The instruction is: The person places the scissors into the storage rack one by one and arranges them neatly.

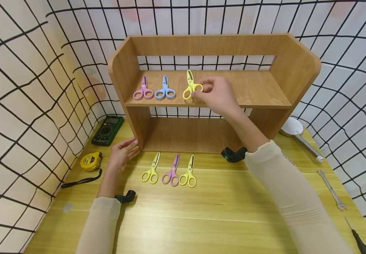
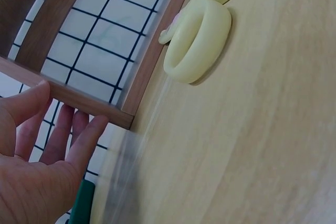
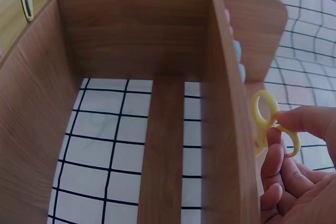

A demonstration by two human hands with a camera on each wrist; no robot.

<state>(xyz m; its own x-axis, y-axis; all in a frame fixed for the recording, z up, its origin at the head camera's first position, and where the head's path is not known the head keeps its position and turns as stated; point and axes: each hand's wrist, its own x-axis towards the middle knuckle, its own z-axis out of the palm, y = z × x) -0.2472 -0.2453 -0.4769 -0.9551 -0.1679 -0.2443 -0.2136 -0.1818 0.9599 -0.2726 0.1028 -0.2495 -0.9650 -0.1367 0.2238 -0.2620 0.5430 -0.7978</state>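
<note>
Now, in the head view, your right hand (image 1: 219,95) pinches the yellow scissors (image 1: 190,84) at the upper shelf (image 1: 256,84); best square them with the blue scissors (image 1: 165,89) before letting go. In the left wrist view, your left hand (image 2: 42,179) touches the wooden rack's (image 2: 119,116) edge, fingers loosely extended. In the right wrist view, thumb and finger pinch a handle (image 3: 297,143).
</note>
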